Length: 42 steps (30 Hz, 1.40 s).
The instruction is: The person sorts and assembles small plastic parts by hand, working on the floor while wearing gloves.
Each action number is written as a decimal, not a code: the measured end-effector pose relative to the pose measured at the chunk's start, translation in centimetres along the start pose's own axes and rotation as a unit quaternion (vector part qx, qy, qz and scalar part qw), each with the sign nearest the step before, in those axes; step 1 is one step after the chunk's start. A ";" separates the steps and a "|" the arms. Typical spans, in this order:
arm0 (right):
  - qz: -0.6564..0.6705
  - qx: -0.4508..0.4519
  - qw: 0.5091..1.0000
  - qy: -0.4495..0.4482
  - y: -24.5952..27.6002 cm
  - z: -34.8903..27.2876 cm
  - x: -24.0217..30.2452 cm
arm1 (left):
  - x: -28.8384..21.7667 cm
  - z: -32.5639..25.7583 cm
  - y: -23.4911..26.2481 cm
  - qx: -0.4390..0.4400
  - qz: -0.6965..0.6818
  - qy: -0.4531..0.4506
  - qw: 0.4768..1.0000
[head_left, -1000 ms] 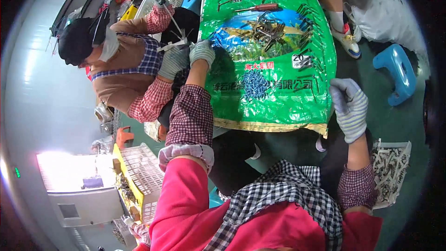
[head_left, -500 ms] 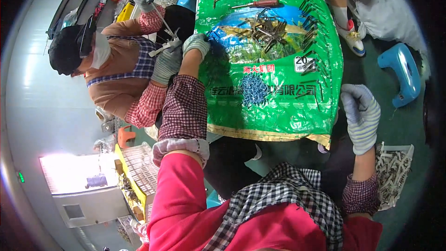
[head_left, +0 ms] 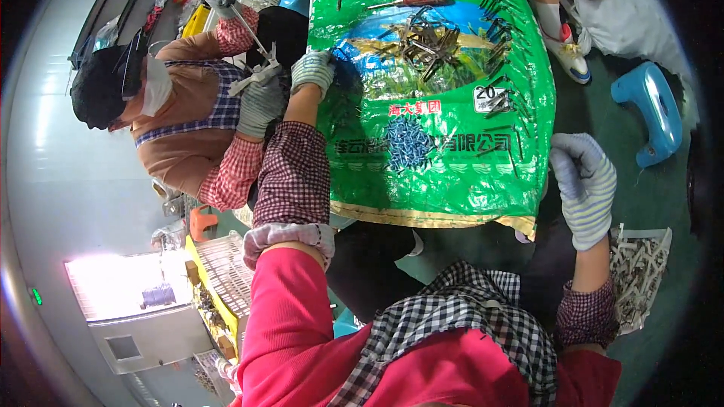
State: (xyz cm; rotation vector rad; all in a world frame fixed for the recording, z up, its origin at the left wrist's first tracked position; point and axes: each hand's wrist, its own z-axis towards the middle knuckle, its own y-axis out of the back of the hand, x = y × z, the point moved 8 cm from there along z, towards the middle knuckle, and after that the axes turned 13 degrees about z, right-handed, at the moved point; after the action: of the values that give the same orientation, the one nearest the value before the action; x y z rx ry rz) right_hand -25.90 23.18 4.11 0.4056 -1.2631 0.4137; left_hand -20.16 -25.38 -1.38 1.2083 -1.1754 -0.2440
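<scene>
A green printed sack lies spread out in front of me. On it are dark metal clips, a heap of small blue screws and a red-handled screwdriver. My left hand, in a striped knit glove, curls over the sack's left edge near the clips. My right hand, gloved the same way, hovers just off the sack's right edge with loose fingers and nothing in it.
A masked co-worker sits close on the left, working a thin metal part with both gloved hands. A white basket of pale metal pieces is at my right. A blue stool and another person's shoe lie beyond; a yellow crate lower left.
My left hand has slid a little up along the sack's left edge. My right hand has dropped slightly and drifted right. The co-worker's upper hand has risen.
</scene>
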 end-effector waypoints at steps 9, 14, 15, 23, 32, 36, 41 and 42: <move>0.015 0.010 1.000 -0.022 -0.3 -0.1 -0.3 | 0.6 0.4 -0.9 -0.031 -0.056 -0.034 0.997; 0.007 0.014 0.999 -0.028 -0.1 -0.1 -0.6 | -0.4 0.4 -0.2 0.003 -0.075 -0.049 0.996; 0.009 0.015 0.999 -0.027 -0.2 -0.1 -0.6 | 0.0 0.5 -0.4 0.004 -0.073 -0.047 0.996; 0.016 0.017 0.999 -0.027 -0.5 -0.1 -0.7 | 0.5 0.6 -0.7 -0.007 -0.073 -0.066 0.995; 0.004 0.011 1.000 -0.024 -0.6 0.0 -0.6 | -0.2 1.3 -0.3 0.004 -0.072 -0.093 0.993; 0.007 0.012 1.000 -0.023 -0.7 0.0 -0.5 | 0.6 1.7 -0.4 -0.045 -0.101 -0.103 0.989; -0.007 0.012 1.000 -0.026 -0.8 0.1 -0.7 | 0.0 1.2 -0.4 -0.006 -0.108 -0.101 0.989; -0.009 0.012 1.000 -0.026 -0.7 0.1 -0.6 | -0.3 1.0 -0.1 -0.007 -0.109 -0.101 0.989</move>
State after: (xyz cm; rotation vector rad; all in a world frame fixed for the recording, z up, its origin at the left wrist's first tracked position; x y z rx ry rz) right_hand -25.75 22.46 3.46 0.4493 -1.3047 0.4062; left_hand -21.07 -25.79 -1.72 1.3243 -1.2125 -0.5491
